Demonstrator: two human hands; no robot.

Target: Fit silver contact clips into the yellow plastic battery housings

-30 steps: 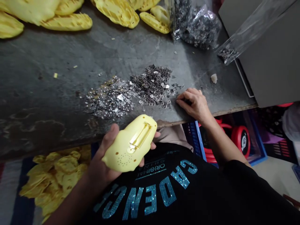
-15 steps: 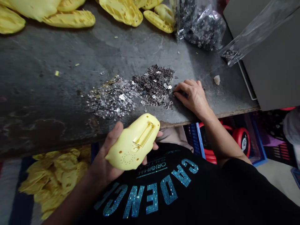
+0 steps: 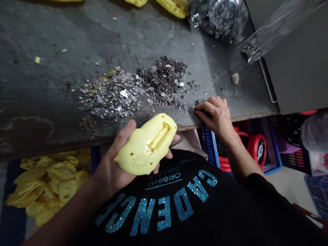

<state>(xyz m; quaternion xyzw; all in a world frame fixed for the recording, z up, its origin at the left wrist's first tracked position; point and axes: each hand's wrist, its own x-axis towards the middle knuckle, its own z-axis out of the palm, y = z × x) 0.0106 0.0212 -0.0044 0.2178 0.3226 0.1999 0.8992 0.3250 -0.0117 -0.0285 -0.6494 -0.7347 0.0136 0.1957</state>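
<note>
My left hand is wrapped around a yellow plastic toy shell, whose battery slot, screw holes and speaker holes face up. At the table's front edge, my right hand pinches a small metal contact plate between thumb and forefinger. A heap of dark small metal plates lies to the left of those fingers. Beside it spreads a second heap of shinier metal plates, silver with a few golden ones. A few loose pieces are scattered between the dark heap and my right hand.
Clear bags of metal plates stand at the back right, with a white lump in front. Yellow shells line the far side. Below the table are a pile of yellow parts and a blue crate holding red round items.
My right hand moved to the dark heap's edge, then back toward the table's front edge, now with a small metal plate showing at its fingertips. The view has tilted downward; the left hand keeps its hold.
</note>
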